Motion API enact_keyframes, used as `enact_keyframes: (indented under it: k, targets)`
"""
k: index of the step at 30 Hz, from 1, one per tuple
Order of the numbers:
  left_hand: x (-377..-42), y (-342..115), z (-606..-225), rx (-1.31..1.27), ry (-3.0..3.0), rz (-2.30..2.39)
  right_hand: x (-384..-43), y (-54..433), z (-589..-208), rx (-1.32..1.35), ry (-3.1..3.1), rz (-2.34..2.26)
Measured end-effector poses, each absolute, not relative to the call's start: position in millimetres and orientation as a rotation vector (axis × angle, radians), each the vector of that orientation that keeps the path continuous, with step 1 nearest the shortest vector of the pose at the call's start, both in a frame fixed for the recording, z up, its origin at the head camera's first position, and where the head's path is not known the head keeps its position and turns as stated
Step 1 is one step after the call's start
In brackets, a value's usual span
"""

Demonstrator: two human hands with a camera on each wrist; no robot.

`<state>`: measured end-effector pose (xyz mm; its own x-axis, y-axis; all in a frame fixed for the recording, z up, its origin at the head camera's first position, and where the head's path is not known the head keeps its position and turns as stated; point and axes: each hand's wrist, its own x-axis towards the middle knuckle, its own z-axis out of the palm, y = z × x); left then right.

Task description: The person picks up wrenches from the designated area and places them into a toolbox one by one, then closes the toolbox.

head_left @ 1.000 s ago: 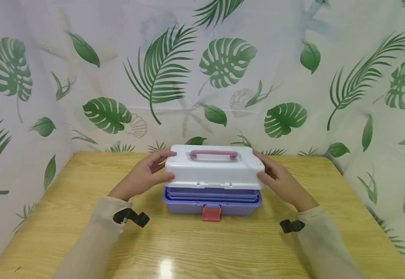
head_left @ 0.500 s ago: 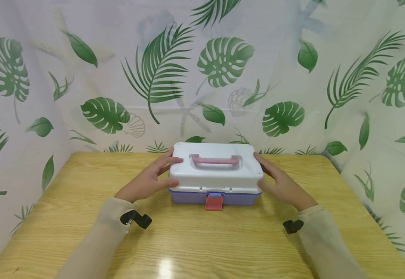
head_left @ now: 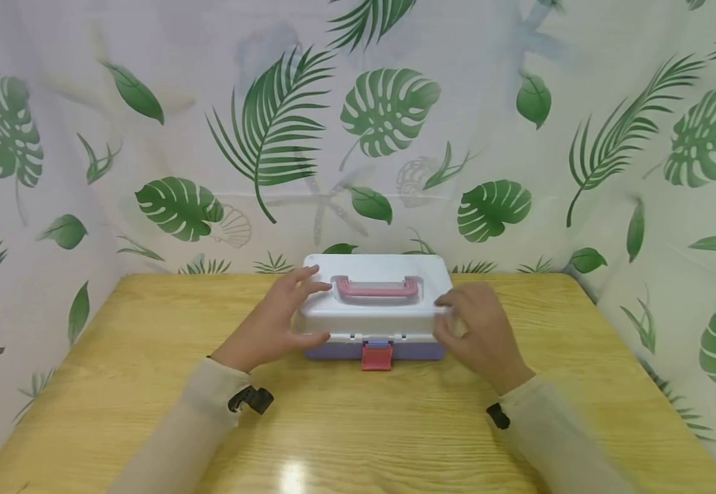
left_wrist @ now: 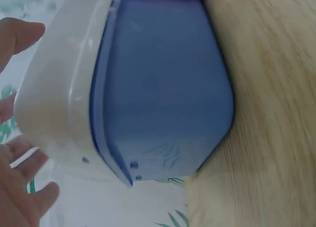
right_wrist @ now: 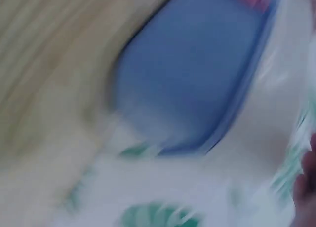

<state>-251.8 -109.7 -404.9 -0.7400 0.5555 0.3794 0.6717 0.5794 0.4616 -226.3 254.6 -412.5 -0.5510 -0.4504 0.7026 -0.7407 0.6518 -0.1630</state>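
Observation:
In the head view a storage box stands mid-table, its white lid (head_left: pixel 370 321) down on the purple base (head_left: pixel 333 351). A pink carrying handle (head_left: pixel 376 291) lies folded on the lid. The red latch (head_left: pixel 376 357) hangs unfastened at the front. My left hand (head_left: pixel 274 315) is at the lid's left end with its fingers spread; the left wrist view shows the thumb (left_wrist: pixel 24 34) off the lid. Near the front right corner is my right hand (head_left: pixel 481 329), fingers loosely bent and holding nothing. In the blurred right wrist view, fingertips (right_wrist: pixel 306 175) show beside the lid, apart from it.
The wooden table (head_left: pixel 358 425) extends in front of the box and to both sides. Behind the box hangs a white cloth (head_left: pixel 494 151) printed with green leaves. Each sleeve carries a black wrist strap (head_left: pixel 252 399).
The white lid came down from its raised position onto the purple base. My right hand then left the lid's right end and moved left toward the front corner; my left hand loosened.

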Motion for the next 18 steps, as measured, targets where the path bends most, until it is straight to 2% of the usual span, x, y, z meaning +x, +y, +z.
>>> enact_keyframes:
  k: [4,6,11,18]
  targets:
    - [-246.5,-95.9,-407.3,-1.08,-2.502,-0.676,-213.1,220.0,-418.0,1.281,-2.229,0.345]
    - [-245.9,-93.7,-409.7,-1.093,-2.474,-0.624,-210.5,208.5,-424.8,1.377,-2.344,0.294]
    - [-248.3,-92.6,-415.9,-1.102,-2.473,-0.584,-209.6,200.4,-439.0,1.324,-2.625,0.22]
    - [-248.1,-94.1,-420.9,-1.076,-2.551,-0.564,-210.7,199.1,-439.1,1.287,-2.875,0.214]
